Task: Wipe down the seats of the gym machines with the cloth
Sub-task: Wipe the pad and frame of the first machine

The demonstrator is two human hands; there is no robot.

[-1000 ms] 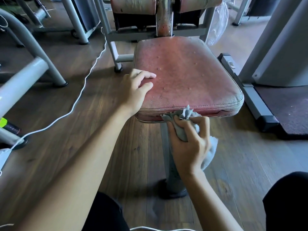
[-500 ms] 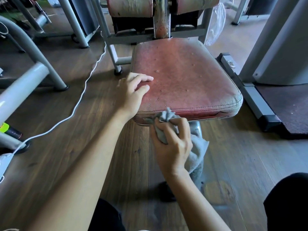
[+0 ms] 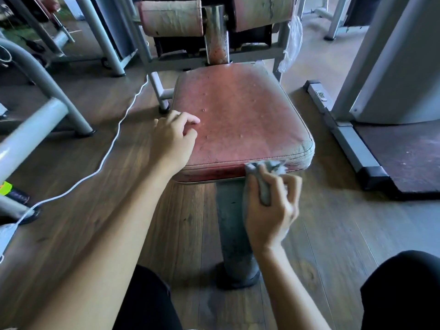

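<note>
The red seat (image 3: 238, 120) lies just ahead of and above the right hand (image 3: 271, 206), with its front edge running left to right. The grey cloth (image 3: 265, 172) bunched in that hand is pressed against the right part of that edge, near the worn corner. The right hand's fingers (image 3: 291, 184) are curled tight round the cloth, so I judge the wiping falls to this hand, stroking sideways along the edge, while the left hand (image 3: 173, 139) rests on the seat's near left corner, loosely bent and holding nothing.
</note>
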